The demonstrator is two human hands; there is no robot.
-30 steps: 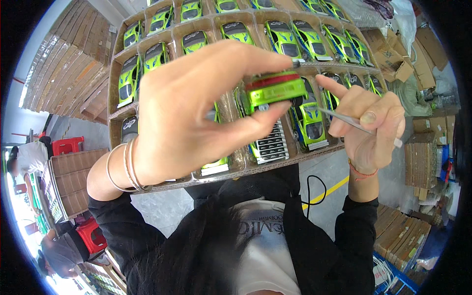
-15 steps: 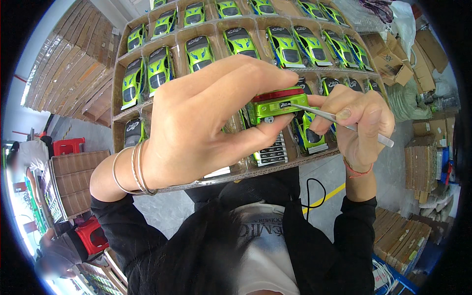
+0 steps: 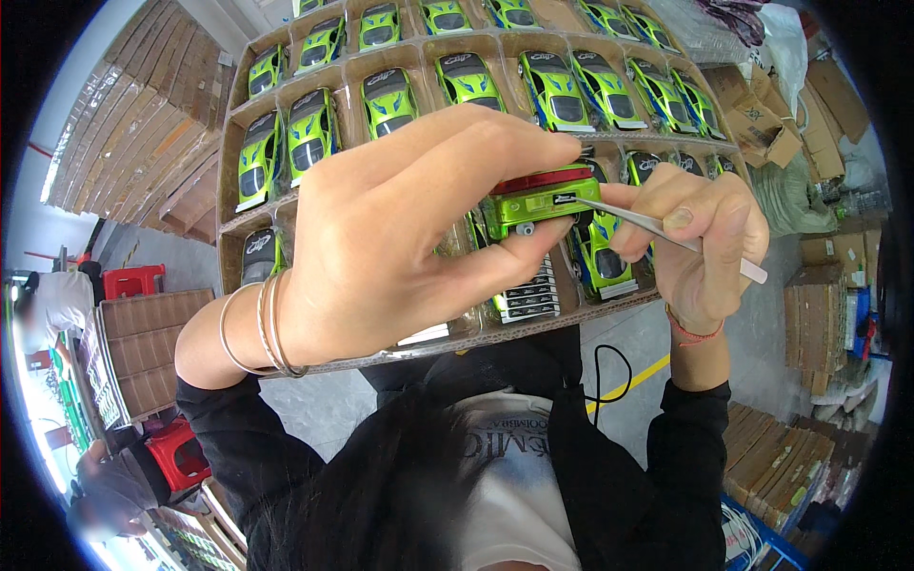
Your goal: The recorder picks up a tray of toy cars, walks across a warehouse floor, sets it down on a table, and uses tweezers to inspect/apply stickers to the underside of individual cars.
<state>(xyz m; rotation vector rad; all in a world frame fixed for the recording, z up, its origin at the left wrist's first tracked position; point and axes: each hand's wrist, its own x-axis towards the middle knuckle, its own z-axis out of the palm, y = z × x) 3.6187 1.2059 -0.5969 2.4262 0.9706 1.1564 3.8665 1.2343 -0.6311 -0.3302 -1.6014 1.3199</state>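
Note:
My left hand [image 3: 381, 224] is closed on a green toy car [image 3: 522, 213], gripping it between thumb and fingers with the end bearing a red strip turned towards me. A small black sticker [image 3: 566, 198] lies on that end. In my right hand [image 3: 709, 238] is a pair of metal tweezers [image 3: 652, 226], pinched and slanting left, the tip at the sticker's right end. Whether the tip touches it I cannot tell. Below the car, partly hidden by my left hand, is a sheet of black-and-white stickers [image 3: 530, 297].
Under my hands spreads a divided cardboard tray [image 3: 447, 341] with rows of green toy cars [image 3: 388, 103]. Flattened cardboard stacks [image 3: 133, 119] stand at the far left, more cardboard [image 3: 776, 462] at the right. Red stools [image 3: 179, 457] and two people are at the left.
The tweezers' tip has shifted slightly right, from over the middle of the sticker to its right end. My left hand and the car have barely moved.

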